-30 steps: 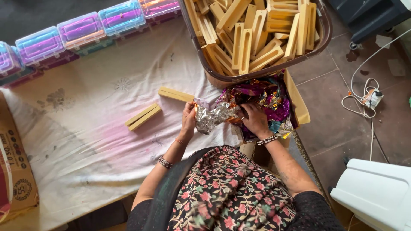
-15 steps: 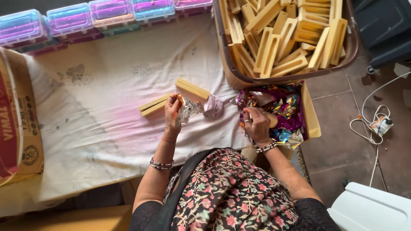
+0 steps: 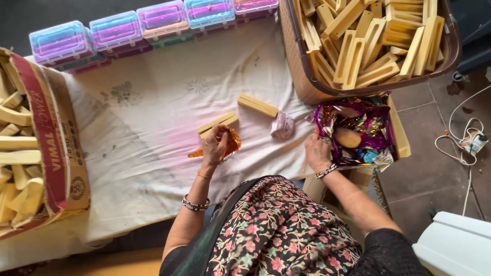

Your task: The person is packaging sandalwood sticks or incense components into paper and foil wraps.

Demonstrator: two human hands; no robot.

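The left hand [image 3: 215,145] is pressing an orange foil [image 3: 229,144] flat on the cloth [image 3: 153,102], just below a yellow bar [image 3: 217,124]. The right hand [image 3: 318,152], fingers loosely curled, is reaching into the foil box [image 3: 396,128], right of the bar. Smoothing the foil fully should help it wrap cleanly.

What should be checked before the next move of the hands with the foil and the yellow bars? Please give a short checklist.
1. Left hand on the orange foil sheet: ok, it presses the sheet on the white cloth.
2. Yellow bar within reach of the sheet: ok, it lies just above it.
3. Sheet flat and unwrinkled: cannot tell, the hand covers it.
4. Right hand free: cannot tell, it rests at the edge of the foil box.
5. Second bar apart from the crumpled wrapper: not ok, they seem to touch.
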